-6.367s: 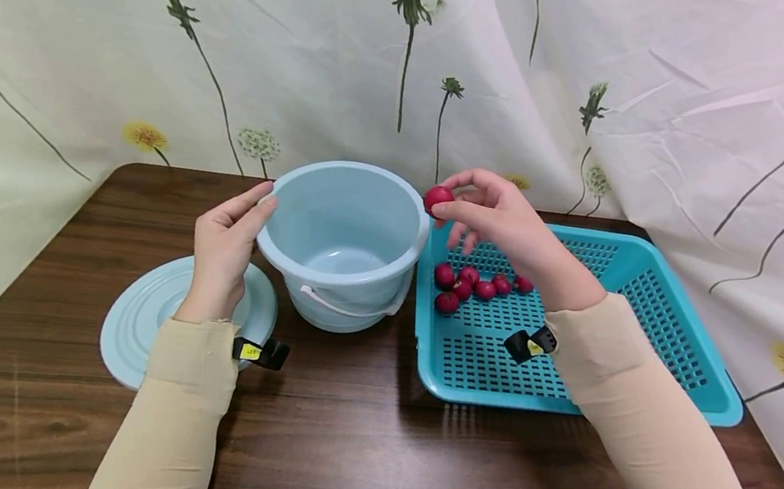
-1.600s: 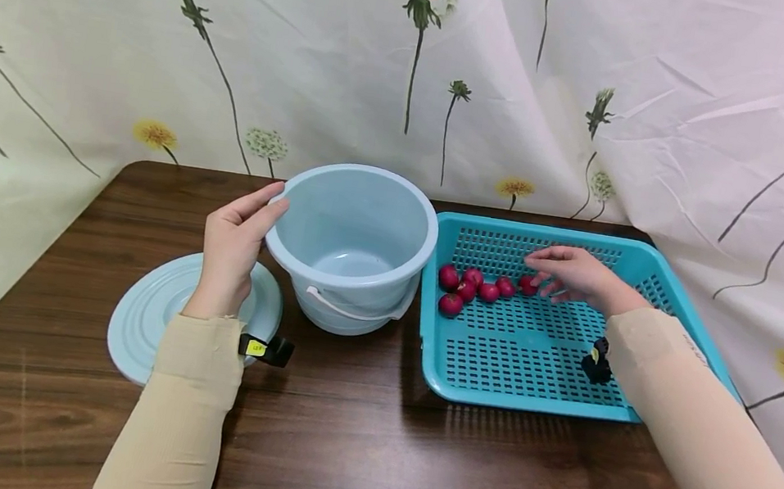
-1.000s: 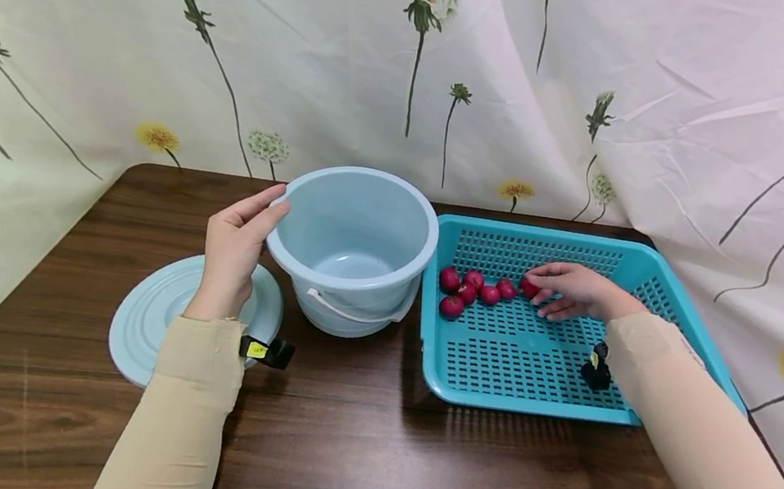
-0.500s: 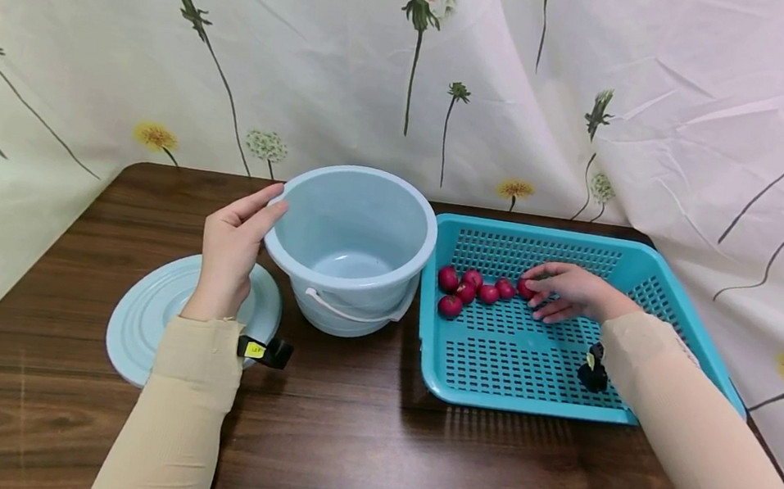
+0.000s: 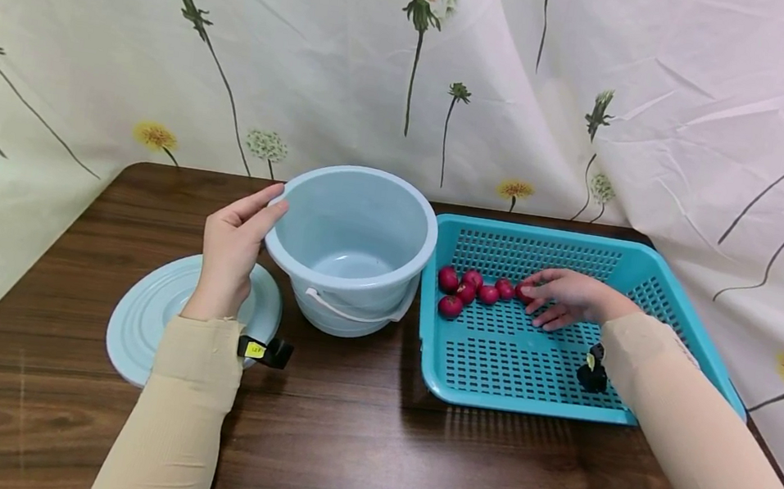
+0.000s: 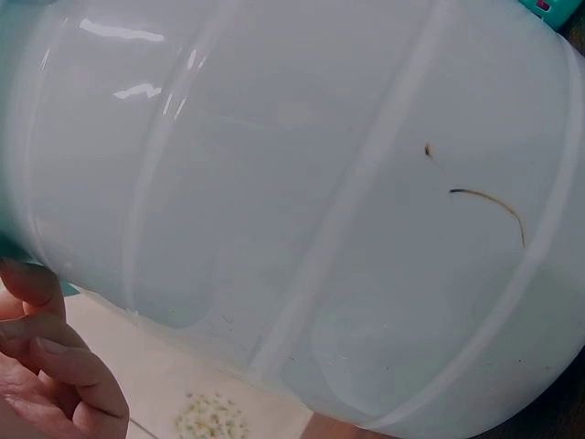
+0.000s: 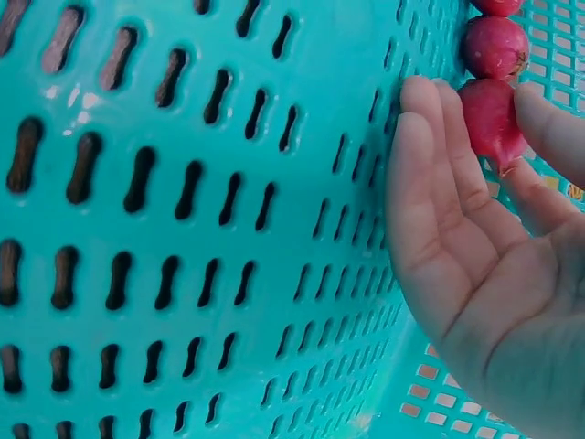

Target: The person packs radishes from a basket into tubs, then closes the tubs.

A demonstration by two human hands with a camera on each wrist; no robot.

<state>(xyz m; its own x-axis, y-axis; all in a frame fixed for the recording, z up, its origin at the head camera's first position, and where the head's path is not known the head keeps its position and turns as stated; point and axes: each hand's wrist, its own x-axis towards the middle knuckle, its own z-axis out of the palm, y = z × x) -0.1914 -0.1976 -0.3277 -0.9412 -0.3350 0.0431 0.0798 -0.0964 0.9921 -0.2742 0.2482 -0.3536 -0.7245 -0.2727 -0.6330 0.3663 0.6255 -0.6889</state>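
My left hand (image 5: 231,248) holds the left rim of a light blue plastic bucket (image 5: 365,224), thumb at the inner edge and fingers outside. In the left wrist view, its curled fingers (image 6: 78,375) show beside the bucket wall (image 6: 274,183). My right hand (image 5: 571,295) reaches into a turquoise slotted basket (image 5: 527,404). Thumb and fingers are around the rightmost small red radish (image 5: 523,292); the right wrist view shows this radish (image 7: 489,119) between them, its root end toward the palm. Several other radishes (image 5: 466,291) lie to its left. The bucket's front wall hides part of its floor.
A round light blue lid (image 5: 137,318) lies on the dark wooden table (image 5: 335,452), partly under my left forearm. The bucket's white handle (image 5: 349,313) hangs down in front. Basket and bucket stand close together, with a flowered cloth (image 5: 358,50) behind.
Earlier my right hand held a radish by the bucket's right rim; that radish is out of sight. The hand has since moved into the basket and closed around another. The left hand stays put.
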